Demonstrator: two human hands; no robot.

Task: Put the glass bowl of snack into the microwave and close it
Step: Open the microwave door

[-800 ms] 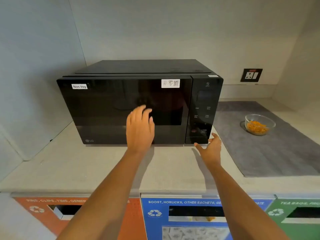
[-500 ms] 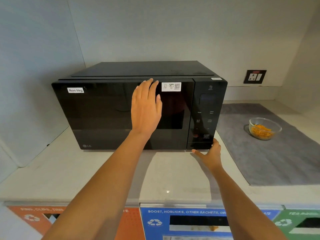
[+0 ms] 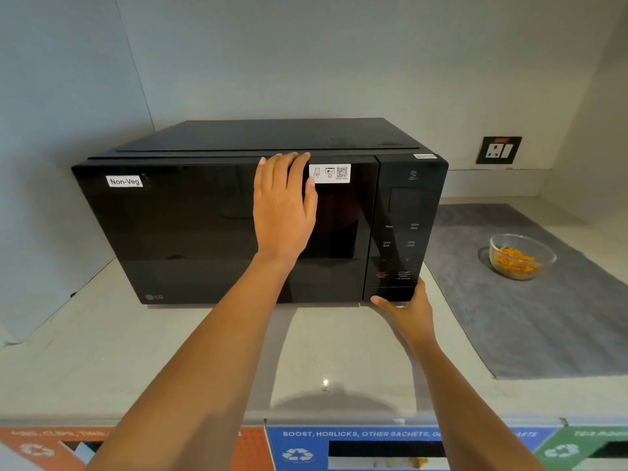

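Microwave (image 3: 238,226): door shut, on the counter (image 3: 102,351).
Left hand (image 3: 283,212): fingers together, flat on the door glass, holding nothing.
Right hand (image 3: 406,309): thumb on the bar under the panel, other fingers spread loosely, nothing held.
Bowl (image 3: 521,254): on the mat (image 3: 543,328), well right of us, holding orange snack.

Risks, as we judge them: our left palm may pin the door as the latch releases; the oven may slide.

Obscured: the cavity behind dark glass; panel text too small; bin labels cut off.
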